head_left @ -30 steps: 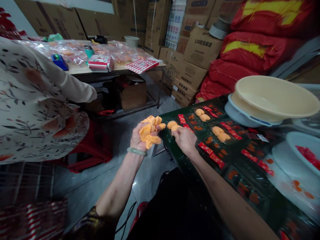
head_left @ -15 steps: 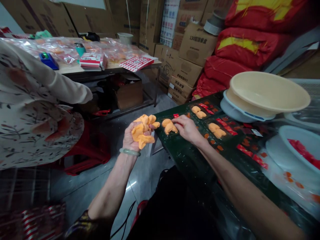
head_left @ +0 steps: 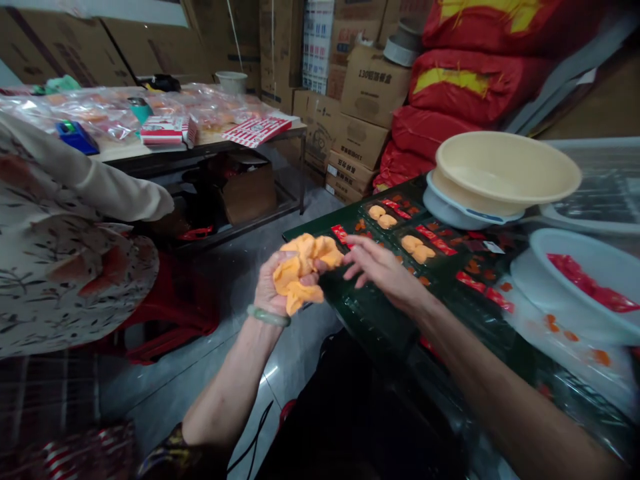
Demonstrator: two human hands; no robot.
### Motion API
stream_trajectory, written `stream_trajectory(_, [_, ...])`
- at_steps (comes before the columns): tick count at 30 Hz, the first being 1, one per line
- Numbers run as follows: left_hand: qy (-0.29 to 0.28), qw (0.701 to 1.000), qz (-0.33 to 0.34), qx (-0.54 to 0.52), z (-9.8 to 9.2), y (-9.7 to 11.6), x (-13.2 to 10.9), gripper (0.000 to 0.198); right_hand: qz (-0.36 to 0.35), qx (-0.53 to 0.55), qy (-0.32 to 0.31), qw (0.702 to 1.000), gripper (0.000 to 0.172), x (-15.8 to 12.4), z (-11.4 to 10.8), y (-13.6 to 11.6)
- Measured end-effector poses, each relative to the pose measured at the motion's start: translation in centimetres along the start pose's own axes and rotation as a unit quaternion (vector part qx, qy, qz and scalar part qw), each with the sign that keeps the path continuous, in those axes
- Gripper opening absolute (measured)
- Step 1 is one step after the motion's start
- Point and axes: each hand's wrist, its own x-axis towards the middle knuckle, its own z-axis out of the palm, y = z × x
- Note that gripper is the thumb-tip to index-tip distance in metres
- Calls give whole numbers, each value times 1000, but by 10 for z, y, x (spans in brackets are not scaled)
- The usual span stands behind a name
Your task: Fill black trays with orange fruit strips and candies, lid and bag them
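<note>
My left hand (head_left: 273, 283), a pale green bangle at its wrist, is closed around a bunch of soft orange pieces (head_left: 300, 270), lumpy and toy-like. They are held up beside the corner of a dark green table (head_left: 350, 313). Just right of the bunch is my right hand (head_left: 375, 270), its fingers apart and nothing seen in them. Whether its fingertips touch the rightmost orange piece I cannot tell. Beyond it on the table, two clear trays hold pairs of orange pieces (head_left: 417, 249) beside red packets (head_left: 437, 239). Whatever lies behind the bunch is hidden.
Stacked cream and blue basins (head_left: 507, 167) stand at the table's back; a white tub (head_left: 585, 267) holds red packets. A person in a floral top (head_left: 65, 253) is at my left, by a second table with a striped box (head_left: 167, 132). Cartons (head_left: 373, 83) and red sacks (head_left: 450, 87) are piled behind.
My left hand with the orange pieces has moved right, over the table corner. My right hand has come off the nearest tray's pieces and its fingers have spread. The view has shifted right.
</note>
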Motion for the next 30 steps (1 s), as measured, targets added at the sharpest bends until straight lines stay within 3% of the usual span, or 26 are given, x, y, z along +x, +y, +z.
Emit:
stream_trajectory(2, [-21, 999, -43, 6, 5, -17, -2, 39, 17, 62, -9, 998, 43, -22, 5, 0])
stream_trajectory(5, [-63, 994, -91, 9, 7, -42, -1, 42, 34, 111, 81, 990, 38, -43, 4, 6])
stream_trajectory(7, [-76, 992, -99, 8, 6, -55, 1, 44, 63, 146, 114, 981, 39, -52, -1, 10])
stream_trajectory(12, [-83, 991, -107, -24, 7, -76, 3, 44, 88, 249, 125, 956, 45, -70, -16, 12])
stream_trajectory(16, [-86, 985, -146, -26, 8, -80, 0, 44, 63, 233, 152, 958, 37, -81, -22, 11])
stream_trajectory(21, [-73, 986, -149, -17, 9, -80, -4, 39, -29, 160, 179, 970, 29, -84, -26, 10])
stream_trajectory(30, [-56, 993, -83, -59, 5, -67, 1, 42, -38, 164, 313, 935, 45, -84, -56, 2])
